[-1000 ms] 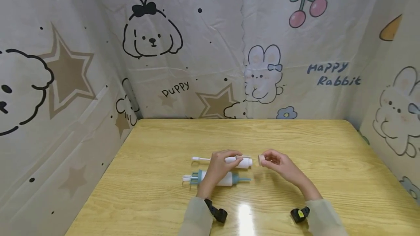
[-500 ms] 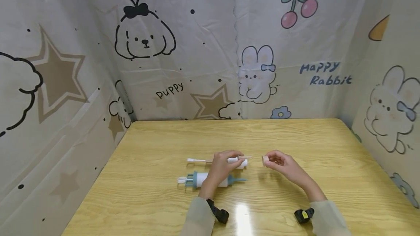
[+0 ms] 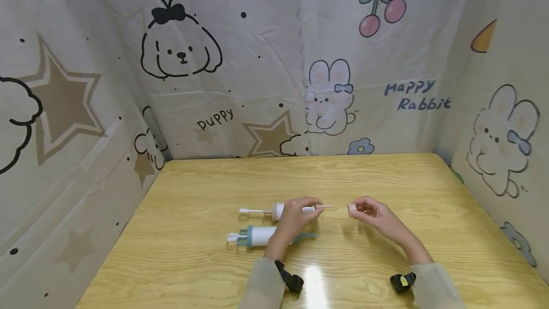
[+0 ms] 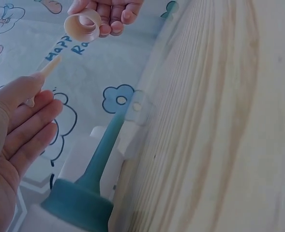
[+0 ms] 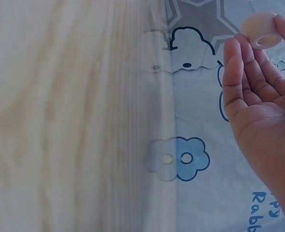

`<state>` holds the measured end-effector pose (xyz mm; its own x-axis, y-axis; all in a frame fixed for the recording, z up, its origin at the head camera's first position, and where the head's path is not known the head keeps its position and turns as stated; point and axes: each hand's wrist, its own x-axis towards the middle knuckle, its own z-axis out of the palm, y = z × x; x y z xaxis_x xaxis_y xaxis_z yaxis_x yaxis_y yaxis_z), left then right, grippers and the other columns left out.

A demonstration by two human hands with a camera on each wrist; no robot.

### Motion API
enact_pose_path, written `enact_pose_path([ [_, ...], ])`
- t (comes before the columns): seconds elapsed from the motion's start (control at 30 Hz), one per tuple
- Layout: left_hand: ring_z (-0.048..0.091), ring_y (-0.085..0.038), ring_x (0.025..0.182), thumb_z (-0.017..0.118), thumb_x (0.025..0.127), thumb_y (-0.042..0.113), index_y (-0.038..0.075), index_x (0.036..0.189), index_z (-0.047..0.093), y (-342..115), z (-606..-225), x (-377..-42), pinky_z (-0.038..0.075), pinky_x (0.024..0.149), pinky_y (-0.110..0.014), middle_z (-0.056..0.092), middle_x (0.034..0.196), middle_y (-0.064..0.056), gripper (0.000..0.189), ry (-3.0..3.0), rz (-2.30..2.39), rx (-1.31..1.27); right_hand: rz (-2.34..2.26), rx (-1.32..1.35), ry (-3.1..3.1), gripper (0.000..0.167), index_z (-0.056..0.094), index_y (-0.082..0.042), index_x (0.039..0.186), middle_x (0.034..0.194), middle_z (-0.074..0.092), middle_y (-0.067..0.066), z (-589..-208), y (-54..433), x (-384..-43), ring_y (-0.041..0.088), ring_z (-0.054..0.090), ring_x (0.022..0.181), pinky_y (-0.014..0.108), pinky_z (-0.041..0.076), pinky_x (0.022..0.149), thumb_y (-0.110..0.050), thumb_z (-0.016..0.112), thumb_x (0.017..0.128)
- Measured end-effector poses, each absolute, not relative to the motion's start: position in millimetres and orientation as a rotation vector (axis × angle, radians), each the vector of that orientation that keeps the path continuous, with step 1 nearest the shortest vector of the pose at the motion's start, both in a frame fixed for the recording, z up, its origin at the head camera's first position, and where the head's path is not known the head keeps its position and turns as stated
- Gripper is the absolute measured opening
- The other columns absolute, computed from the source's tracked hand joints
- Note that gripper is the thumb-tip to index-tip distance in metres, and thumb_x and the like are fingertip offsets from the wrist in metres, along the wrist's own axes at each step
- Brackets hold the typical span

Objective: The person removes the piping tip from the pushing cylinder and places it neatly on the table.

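Observation:
My left hand (image 3: pixel 298 216) pinches a slim beige tapered nozzle (image 4: pixel 52 64) between thumb and index finger, its narrow end pointing right. Facing it, my right hand (image 3: pixel 371 216) holds a beige ring-shaped cap (image 4: pixel 82 25) between thumb and fingertips, its opening turned toward the nozzle. A short gap separates the two parts. Behind my left hand lies a white plunger syringe with a beige collar (image 3: pixel 274 211), partly hidden by the hand. Closer to me rests a teal-and-white syringe (image 3: pixel 262 236), its long teal spout (image 4: pixel 105 147) pointing right and my left forearm crossing over it.
Both syringes lie side by side on a wood-grain table (image 3: pixel 206 271). A printed cloth (image 3: pixel 257 61) hangs behind the table's back edge and along both sides. Each wrist wears a black camera, such as the right camera (image 3: pixel 402 282).
Both hands, still holding the nozzle and cap, have shifted right relative to the syringes. More of the white syringe's beige collar now shows. The head view has turned slightly right.

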<state>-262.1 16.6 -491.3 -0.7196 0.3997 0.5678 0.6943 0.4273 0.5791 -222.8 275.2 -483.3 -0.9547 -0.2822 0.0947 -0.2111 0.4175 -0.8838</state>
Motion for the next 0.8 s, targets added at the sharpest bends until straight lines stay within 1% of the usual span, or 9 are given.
enact_pose_path([
  [0.07,0.073,-0.016,0.088,0.072,0.089,0.021,0.010,0.098,0.076,19.6,-491.3,-262.2,0.060,0.078,-0.026,0.078,0.096,-0.005,0.015,-2.338,-1.171,-0.942,-1.597,-0.444,2.591,0.030,0.057,0.000,0.121,0.107,0.064,0.015,-483.7,278.0,-222.4,0.009,0.064,0.093,0.030,0.056,0.081,-0.021,0.057,0.100],
  [0.2,0.073,-0.015,0.086,0.072,0.089,0.022,0.010,0.098,0.076,26.1,-491.8,-262.7,0.060,0.077,-0.026,0.078,0.094,-0.004,0.015,-2.329,-1.164,-0.951,-1.605,-0.430,2.597,0.030,0.057,0.000,0.121,0.106,0.064,0.014,-484.2,283.5,-221.5,0.004,0.062,0.091,0.030,0.056,0.080,-0.021,0.058,0.099],
  [0.43,0.073,-0.018,0.084,0.073,0.089,0.020,0.008,0.096,0.076,37.6,-493.8,-263.8,0.060,0.074,-0.026,0.078,0.092,-0.006,0.015,-2.295,-1.180,-0.978,-1.602,-0.412,2.611,0.030,0.058,0.000,0.121,0.106,0.065,0.013,-484.5,292.4,-219.3,0.010,0.064,0.093,0.029,0.056,0.080,-0.021,0.058,0.099],
  [0.57,0.073,-0.017,0.081,0.073,0.088,0.020,0.008,0.095,0.076,43.3,-494.5,-263.7,0.059,0.073,-0.024,0.077,0.090,-0.005,0.014,-2.283,-1.167,-0.986,-1.592,-0.384,2.630,0.030,0.058,0.000,0.121,0.106,0.065,0.014,-484.5,298.0,-217.2,0.007,0.063,0.092,0.027,0.055,0.080,-0.022,0.058,0.100],
  [0.67,0.073,-0.018,0.083,0.072,0.089,0.020,0.007,0.096,0.076,47.3,-495.1,-263.5,0.060,0.074,-0.029,0.077,0.092,-0.006,0.015,-2.299,-1.204,-0.981,-1.590,-0.360,2.640,0.031,0.058,0.000,0.121,0.107,0.065,0.014,-484.1,302.7,-215.1,0.004,0.062,0.092,0.027,0.055,0.080,-0.022,0.057,0.100],
  [0.8,0.073,-0.023,0.086,0.071,0.090,0.021,0.006,0.098,0.075,53.2,-495.2,-263.3,0.061,0.076,-0.038,0.077,0.095,-0.008,0.017,-2.332,-1.275,-0.975,-1.584,-0.342,2.655,0.031,0.057,0.000,0.122,0.107,0.064,0.014,-484.2,308.9,-212.9,0.002,0.061,0.092,0.027,0.055,0.080,-0.022,0.056,0.100],
])
